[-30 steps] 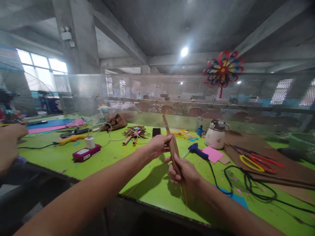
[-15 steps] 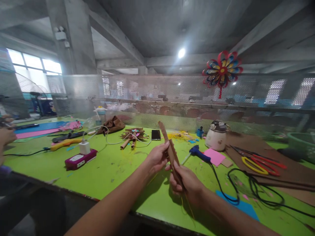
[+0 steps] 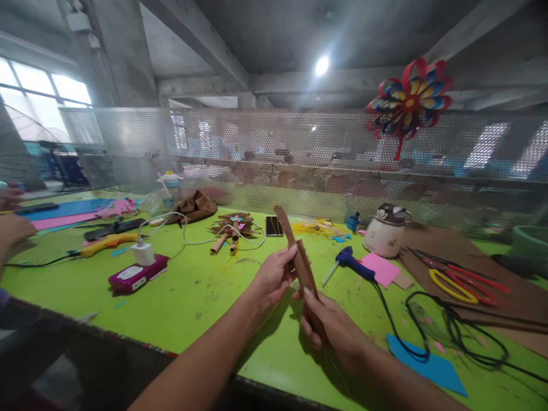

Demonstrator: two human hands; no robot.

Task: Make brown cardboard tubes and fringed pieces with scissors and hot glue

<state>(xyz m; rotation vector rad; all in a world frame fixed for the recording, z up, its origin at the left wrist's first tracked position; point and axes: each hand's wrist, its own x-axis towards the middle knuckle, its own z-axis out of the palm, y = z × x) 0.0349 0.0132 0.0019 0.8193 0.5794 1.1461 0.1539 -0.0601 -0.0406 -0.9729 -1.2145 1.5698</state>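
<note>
Above the green table, a folded brown cardboard strip [image 3: 305, 267] is held between my two hands, tilted with its top end leaning left. My left hand [image 3: 277, 276] pinches it near the middle, thumb on top. Lower down, my right hand [image 3: 327, 319] is wrapped round the bottom part, thumb pressed along it. Thin yellow strands hang beneath the right hand. To the right of the strip lies a blue glue gun [image 3: 354, 264] with a black cord. Beyond the hands sits a spiky brown cardboard piece [image 3: 234, 227] with rolled tubes and small paper flowers.
A purple power strip [image 3: 139, 274] with a white plug stands left. Scissors with yellow handles [image 3: 452, 286] lie on brown sheets at right. A bottle [image 3: 385, 231], pink paper [image 3: 381, 269] and blue paper [image 3: 428, 365] are nearby. Another person's arm [image 3: 15, 228] shows at far left.
The view has shifted a little, so the surroundings sit differently in the picture. Both hands keep hold of the cardboard strip, nearly as before.
</note>
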